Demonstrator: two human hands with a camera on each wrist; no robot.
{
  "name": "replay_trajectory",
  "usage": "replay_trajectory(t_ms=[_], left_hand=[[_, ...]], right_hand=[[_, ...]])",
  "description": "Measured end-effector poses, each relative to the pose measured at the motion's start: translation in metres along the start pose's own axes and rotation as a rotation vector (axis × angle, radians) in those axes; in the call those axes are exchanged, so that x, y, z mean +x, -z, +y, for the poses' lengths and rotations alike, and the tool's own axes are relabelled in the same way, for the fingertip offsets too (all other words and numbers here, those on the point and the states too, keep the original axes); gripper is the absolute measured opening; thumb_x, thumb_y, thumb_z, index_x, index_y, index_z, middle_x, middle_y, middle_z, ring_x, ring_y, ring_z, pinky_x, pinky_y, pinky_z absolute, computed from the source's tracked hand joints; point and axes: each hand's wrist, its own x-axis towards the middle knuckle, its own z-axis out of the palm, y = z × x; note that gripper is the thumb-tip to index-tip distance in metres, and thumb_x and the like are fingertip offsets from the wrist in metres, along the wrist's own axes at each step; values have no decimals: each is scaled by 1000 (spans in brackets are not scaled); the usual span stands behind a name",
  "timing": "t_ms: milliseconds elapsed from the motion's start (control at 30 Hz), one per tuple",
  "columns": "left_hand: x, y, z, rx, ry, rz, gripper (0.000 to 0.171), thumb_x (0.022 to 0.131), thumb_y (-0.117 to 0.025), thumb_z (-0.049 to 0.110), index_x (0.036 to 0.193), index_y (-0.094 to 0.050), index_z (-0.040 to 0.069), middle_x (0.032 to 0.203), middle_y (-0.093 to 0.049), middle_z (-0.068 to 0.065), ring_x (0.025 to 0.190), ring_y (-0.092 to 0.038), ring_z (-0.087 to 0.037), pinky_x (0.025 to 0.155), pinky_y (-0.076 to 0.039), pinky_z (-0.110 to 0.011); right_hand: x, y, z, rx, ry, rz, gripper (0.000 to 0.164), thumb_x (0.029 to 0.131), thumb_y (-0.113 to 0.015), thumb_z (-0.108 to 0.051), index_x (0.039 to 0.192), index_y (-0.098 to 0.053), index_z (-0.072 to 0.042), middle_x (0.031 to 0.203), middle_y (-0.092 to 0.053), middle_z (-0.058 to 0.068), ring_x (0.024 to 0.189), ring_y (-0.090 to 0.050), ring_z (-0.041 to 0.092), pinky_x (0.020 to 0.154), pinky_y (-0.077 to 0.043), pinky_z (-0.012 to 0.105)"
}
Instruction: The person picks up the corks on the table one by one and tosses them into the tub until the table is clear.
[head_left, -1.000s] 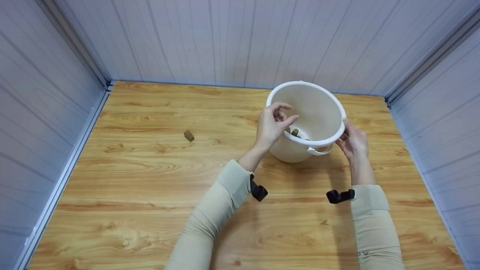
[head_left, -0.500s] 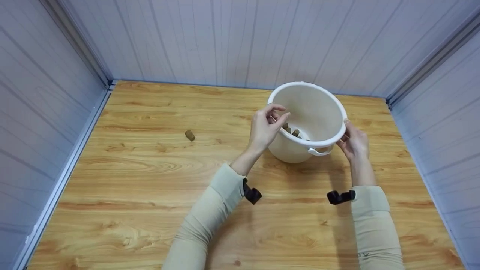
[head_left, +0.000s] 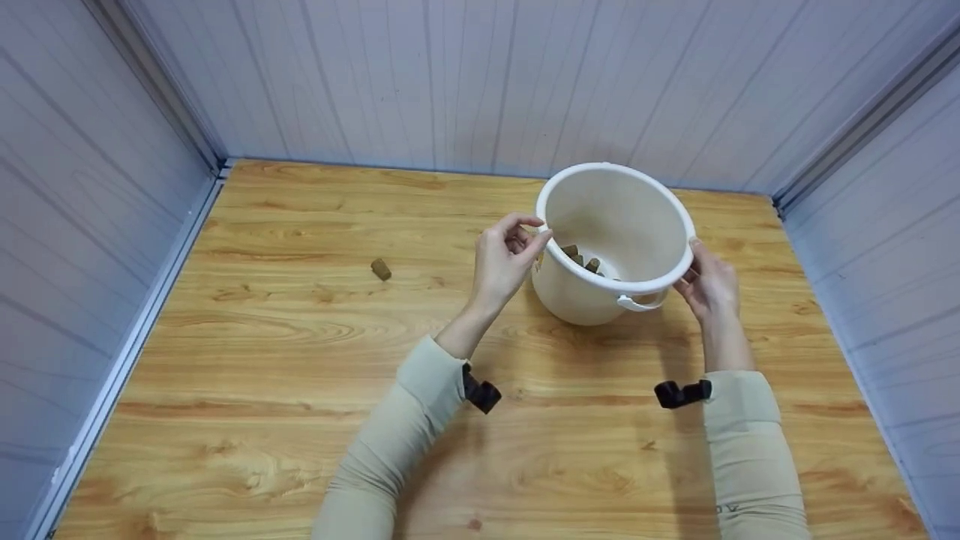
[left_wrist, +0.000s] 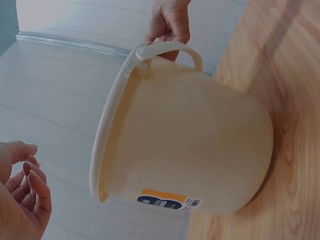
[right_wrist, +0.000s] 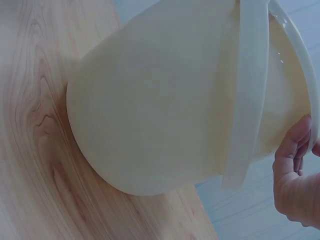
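Note:
An off-white bucket [head_left: 574,300] stands at the right of the wood-grain surface, its mouth tilted toward the camera. My right hand [head_left: 712,285] grips the rim on the right side; the right wrist view shows its fingers [right_wrist: 295,135] at the edge. Beside the left rim hovers my left hand [head_left: 496,266], fingers loosely curled and holding nothing. The left wrist view shows a gap between that hand [left_wrist: 22,200] and the bucket [left_wrist: 190,130]. Several short brown cylinders, like corks [head_left: 592,265], lie inside, partly hidden by the near wall. Another brown cylinder [head_left: 381,269] lies on the surface to the left.
The bucket's white handle [head_left: 637,304] hangs down at the front right. A pale panelled wall [head_left: 390,82] rises behind the wood-grain surface [head_left: 300,360], with further panels at left and right. An orange and blue label [left_wrist: 162,199] shows on the bucket's side.
My left hand has drawn back from over the bucket's mouth to the left, outside the rim. More brown cylinders show inside. The right hand stays on the rim.

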Motion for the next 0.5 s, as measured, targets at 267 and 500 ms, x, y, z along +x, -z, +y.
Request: replay_trajectory(t_ms=[267,500], left_hand=[[-1,15,-10,36,21,26,18,78,-67,10,91,-63,-3,62,-52,-2,53,-44,-6,50,-37,-17],[-2,31,-25,97,26,69,18,78,-68,10,91,-63,-1,63,-53,-2,53,-45,-6,51,-38,-17]], right_hand=[[-1,2,-2,13,-1,-31,15,83,-61,-12,88,-59,2,73,-62,10,66,-61,19,60,-51,30],[0,1,-2,24,-13,-26,14,83,-61,-12,87,-59,2,74,-62,11,66,-61,19,59,-50,30]])
